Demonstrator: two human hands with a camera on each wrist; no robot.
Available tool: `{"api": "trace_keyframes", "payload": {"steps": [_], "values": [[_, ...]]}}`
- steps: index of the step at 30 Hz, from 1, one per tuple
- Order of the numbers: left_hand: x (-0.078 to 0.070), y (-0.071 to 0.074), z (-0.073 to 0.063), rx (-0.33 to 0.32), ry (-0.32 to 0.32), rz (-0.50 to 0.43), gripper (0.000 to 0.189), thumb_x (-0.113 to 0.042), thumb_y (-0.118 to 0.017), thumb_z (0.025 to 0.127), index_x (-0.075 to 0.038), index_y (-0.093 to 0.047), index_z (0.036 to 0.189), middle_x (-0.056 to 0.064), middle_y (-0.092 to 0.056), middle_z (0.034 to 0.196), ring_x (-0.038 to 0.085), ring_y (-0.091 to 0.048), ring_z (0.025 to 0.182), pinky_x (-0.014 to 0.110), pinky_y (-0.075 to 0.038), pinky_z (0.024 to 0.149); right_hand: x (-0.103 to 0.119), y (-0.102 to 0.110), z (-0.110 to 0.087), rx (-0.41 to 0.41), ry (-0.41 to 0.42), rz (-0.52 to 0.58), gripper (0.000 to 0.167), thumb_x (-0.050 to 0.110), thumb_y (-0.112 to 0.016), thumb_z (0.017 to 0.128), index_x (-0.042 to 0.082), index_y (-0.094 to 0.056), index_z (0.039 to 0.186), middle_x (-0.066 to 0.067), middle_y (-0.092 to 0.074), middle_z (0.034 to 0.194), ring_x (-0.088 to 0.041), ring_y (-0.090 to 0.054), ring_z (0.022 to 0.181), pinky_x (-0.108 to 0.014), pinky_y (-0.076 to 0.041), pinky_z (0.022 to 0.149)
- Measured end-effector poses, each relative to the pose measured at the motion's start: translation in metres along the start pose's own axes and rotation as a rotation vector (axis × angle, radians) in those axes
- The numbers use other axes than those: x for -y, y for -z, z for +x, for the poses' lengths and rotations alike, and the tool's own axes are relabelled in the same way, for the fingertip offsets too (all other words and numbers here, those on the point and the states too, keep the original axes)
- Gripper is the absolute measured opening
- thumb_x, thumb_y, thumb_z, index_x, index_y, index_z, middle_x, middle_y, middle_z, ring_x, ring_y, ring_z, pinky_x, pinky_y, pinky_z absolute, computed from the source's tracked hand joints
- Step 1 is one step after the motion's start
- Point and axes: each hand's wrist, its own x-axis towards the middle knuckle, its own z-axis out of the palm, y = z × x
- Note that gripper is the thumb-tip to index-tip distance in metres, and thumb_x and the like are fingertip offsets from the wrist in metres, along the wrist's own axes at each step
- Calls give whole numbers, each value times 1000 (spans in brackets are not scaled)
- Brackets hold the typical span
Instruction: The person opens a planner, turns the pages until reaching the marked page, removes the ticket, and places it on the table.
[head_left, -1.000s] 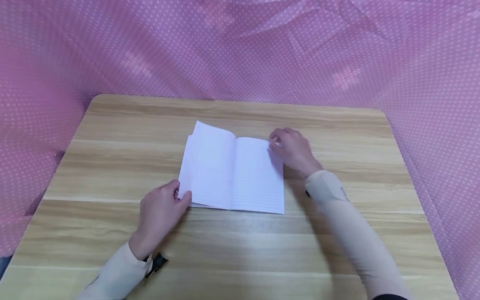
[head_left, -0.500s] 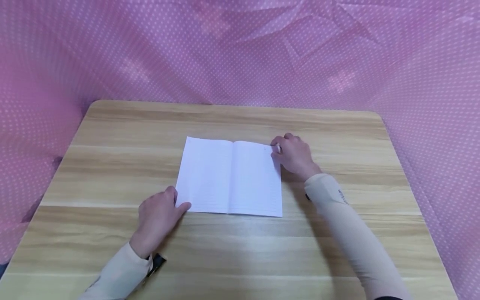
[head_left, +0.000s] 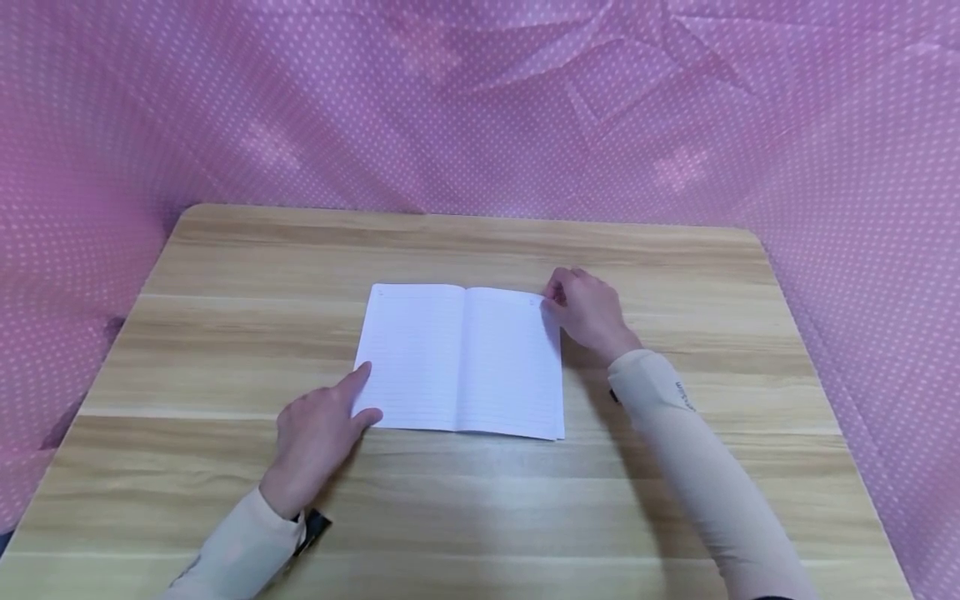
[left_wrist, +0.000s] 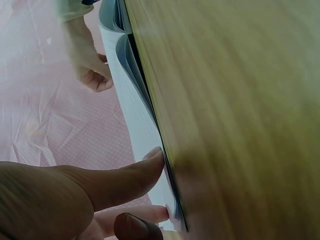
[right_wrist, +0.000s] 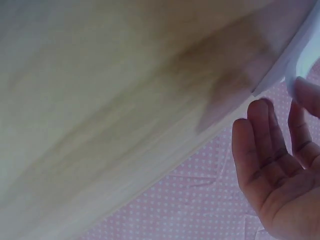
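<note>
Pressing our left hand [head_left: 318,429], fingers straight, on the open notebook's [head_left: 461,358] near left corner mid-table [head_left: 225,275], we pinch the far right page corner with our right hand [head_left: 588,310].

Both arms wear long, snug, pale beige sleeves that end at the wrists. The right sleeve [head_left: 697,467], lower right of the head view, carries small dark lettering near the cuff. A black strap [head_left: 315,527] edges the left sleeve [head_left: 232,554] at lower left.
</note>
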Motion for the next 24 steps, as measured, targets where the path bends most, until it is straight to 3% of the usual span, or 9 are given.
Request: {"api": "trace_keyframes", "payload": {"steps": [5,12,18,24], "values": [[1,-1,-1,-31,-25,6,70,-29,-85,97,-7,-58,157,4,-45,60,26,-42,55,41,-39,57,-1,4,0,62,-71,305,13,19,-72,106,8,-66,106,-10,-67,97,-28,-62,89,-43,-51,83],[1,-3,0,-65,-51,13,69,-26,-87,95,-6,-59,156,4,-41,57,23,-35,53,38,-34,54,4,10,7,139,-153,761,14,17,-67,109,4,-63,111,-11,-67,90,-24,-66,76,-40,-60,79],[0,-2,1,-59,-39,14,70,-26,-88,95,-6,-59,156,4,-42,58,24,-38,54,39,-36,54,17,8,12,159,-160,1110,9,12,-61,110,3,-64,108,-5,-71,90,-18,-68,69,-34,-61,72],[-1,0,2,-24,-22,-14,70,-26,-86,96,-6,-58,157,4,-46,60,26,-44,56,40,-39,57,33,-2,13,232,-149,1438,18,6,-51,113,7,-66,103,-14,-78,90,-26,-78,73,-42,-65,76]]}}
